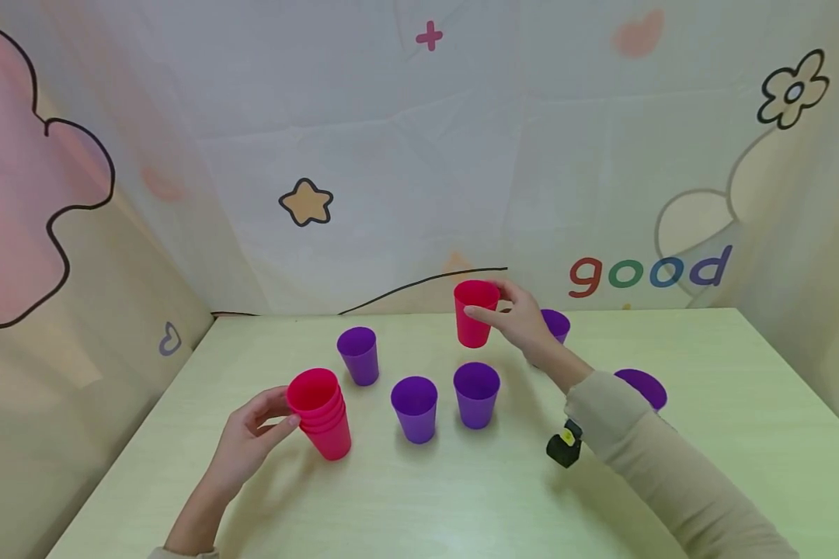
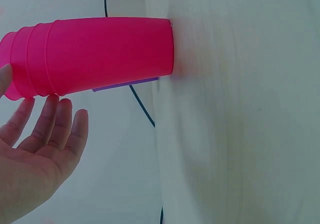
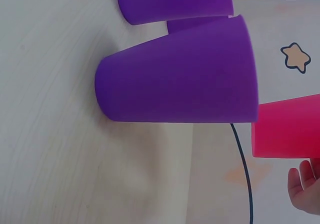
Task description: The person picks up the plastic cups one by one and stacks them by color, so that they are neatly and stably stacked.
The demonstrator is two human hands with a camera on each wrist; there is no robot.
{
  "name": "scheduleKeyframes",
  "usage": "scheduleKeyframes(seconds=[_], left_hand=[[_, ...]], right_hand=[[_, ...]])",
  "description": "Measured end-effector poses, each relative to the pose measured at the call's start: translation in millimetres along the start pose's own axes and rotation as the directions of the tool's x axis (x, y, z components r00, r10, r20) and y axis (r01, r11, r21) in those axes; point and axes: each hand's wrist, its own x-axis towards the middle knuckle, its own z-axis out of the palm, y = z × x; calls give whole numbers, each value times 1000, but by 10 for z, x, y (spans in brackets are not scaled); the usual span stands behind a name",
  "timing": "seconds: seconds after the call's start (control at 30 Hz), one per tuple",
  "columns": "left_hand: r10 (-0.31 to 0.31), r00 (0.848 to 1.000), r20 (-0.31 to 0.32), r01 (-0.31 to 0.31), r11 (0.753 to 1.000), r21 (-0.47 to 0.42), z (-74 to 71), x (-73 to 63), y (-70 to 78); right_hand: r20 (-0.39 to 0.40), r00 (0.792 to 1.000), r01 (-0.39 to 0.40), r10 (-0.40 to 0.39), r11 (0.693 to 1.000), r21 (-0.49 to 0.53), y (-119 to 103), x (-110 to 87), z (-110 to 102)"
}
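Observation:
On the left, my left hand (image 1: pixel 245 446) holds the upper part of a stack of red cups (image 1: pixel 332 441), thumb on one side and fingers on the other. The stack stands on the table in the left wrist view. Toward the back, my right hand (image 1: pixel 527 322) grips a single red cup (image 1: pixel 471 330) by its side, raised above the table. Below that cup stands a purple cup (image 1: pixel 476 407), with another purple cup (image 1: pixel 416 427) to its left. In the right wrist view a purple cup (image 3: pixel 180 79) hides part of the held cup.
One purple cup (image 1: pixel 365 365) stands behind the stack. Behind the right hand a purple cup (image 1: pixel 557 322) is partly covered, and the sleeve (image 1: pixel 671 450) hides most of another purple cup (image 1: pixel 641 387). A printed cloth (image 1: pixel 391 140) hangs along the back of the pale table (image 1: pixel 419 505).

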Motion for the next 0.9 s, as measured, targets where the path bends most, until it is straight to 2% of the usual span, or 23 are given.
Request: scheduleKeyframes(seconds=[0.43,0.57,0.67,0.9], left_hand=[[20,1000,-7,-20,1000,-17,4,-4,17],[50,999,-20,-51,999,-20,4,-11,30],[76,996,-35,-77,997,-27,5,-17,33],[83,996,-44,-85,996,-41,11,-25,57]], right_hand=[[41,997,56,-57,998,31,-138,-154,-33],[60,996,64,-67,997,45,-188,-201,-26],[81,994,70,-76,995,68,-246,-237,-8],[130,986,89,-105,988,130,-365,-308,50]])
